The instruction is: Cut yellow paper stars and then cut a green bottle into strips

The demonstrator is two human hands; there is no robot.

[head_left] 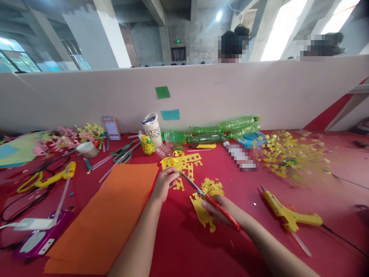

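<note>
My right hand [220,207] is closed around the red handles of a pair of scissors [198,188], whose blades point up and to the left. Their tip meets the fingertips of my left hand [165,182], which is closed in a pinch. What the pinch holds is too small to make out. Behind it lie strips of yellow paper [190,158] with star-shaped holes. A heap of small yellow stars [212,186] sits just beyond my right hand. Another punched yellow sheet [203,215] lies partly beneath that hand.
Orange sheets [115,215] lie left of my left arm. Yellow glue guns rest at the left [57,179] and right [291,215], with cords. Green plastic bottles [210,134], a white cup [152,129] and a yellow-star bunch [288,156] stand toward the partition [115,92].
</note>
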